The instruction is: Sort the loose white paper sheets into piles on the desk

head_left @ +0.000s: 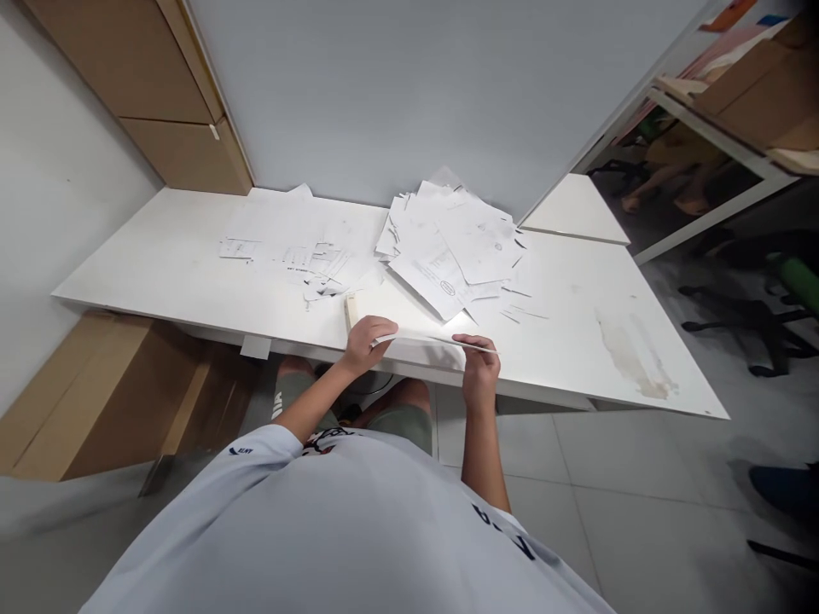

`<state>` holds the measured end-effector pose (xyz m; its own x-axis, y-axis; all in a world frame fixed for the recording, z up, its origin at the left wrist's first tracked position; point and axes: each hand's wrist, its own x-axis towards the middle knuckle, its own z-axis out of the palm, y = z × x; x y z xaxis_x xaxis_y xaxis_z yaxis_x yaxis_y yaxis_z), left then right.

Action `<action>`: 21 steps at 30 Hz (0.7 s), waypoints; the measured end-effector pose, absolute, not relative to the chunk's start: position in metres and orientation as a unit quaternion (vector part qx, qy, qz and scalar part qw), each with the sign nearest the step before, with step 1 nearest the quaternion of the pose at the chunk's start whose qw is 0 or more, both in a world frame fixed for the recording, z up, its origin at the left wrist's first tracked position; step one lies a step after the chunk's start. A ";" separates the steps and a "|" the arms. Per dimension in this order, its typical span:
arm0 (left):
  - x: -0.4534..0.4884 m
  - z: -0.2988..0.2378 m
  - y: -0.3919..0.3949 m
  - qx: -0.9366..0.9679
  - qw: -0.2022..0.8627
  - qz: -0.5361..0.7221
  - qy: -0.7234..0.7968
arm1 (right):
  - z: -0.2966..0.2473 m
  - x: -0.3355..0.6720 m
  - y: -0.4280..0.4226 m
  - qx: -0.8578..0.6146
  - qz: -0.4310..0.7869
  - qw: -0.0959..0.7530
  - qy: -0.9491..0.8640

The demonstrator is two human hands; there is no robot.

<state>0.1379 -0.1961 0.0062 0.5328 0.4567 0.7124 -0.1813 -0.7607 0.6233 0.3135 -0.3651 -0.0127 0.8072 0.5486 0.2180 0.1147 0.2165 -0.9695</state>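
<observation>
Between my two hands I hold a white sheet of paper (423, 348), seen nearly edge-on over the front edge of the white table (159, 256). My left hand (369, 344) pinches its left end. My right hand (479, 367) grips its right end, with the thumb and fingers closed on it. A cream-coloured narrow object (351, 310), whose kind I cannot make out, lies just beyond my left hand. Farther back is a large, untidy pile of printed papers (448, 247).
Torn paper scraps (326, 264) lie left of the pile. Cardboard boxes (185, 153) stand at the back left, and another box (95, 384) is below the table's left end. A grey partition (409, 102) rises behind. At right are chairs (755, 333) and a person's legs (678, 170).
</observation>
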 end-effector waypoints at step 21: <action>0.049 0.012 -0.205 0.780 0.295 0.356 0.422 | 0.018 0.266 -0.375 -0.681 0.430 0.530 -0.266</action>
<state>0.0486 -0.2052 0.0118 0.3908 0.8681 0.3060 0.4485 -0.4699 0.7603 0.2660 -0.3751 0.0179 0.4885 0.8183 -0.3029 -0.0929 -0.2964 -0.9505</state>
